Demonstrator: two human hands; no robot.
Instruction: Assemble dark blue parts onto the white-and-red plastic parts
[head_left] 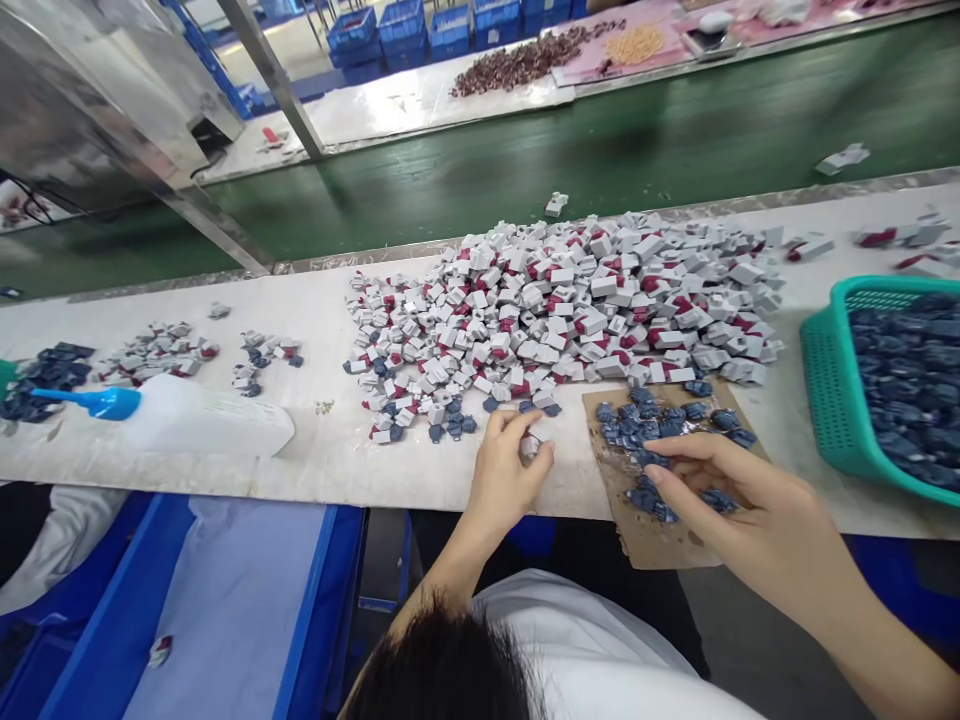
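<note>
Your left hand (504, 470) pinches a small light-grey plastic piece (529, 447) above the worktop (450, 480); whether your right hand (765, 510) grips anything among the dark blue plastic parts (634, 428) on the brown cardboard sheet (637, 540), you can't tell from here. Much looks left: you face a broad heap of grey-and-maroon plastic pieces (570, 300), with only a few grey-and-blue clusters (386, 430) at its near-left edge. Your white-covered worktop also carries a teal mesh basket (825, 400); beyond it run a green belt (420, 190) and blue crates (450, 30).
</note>
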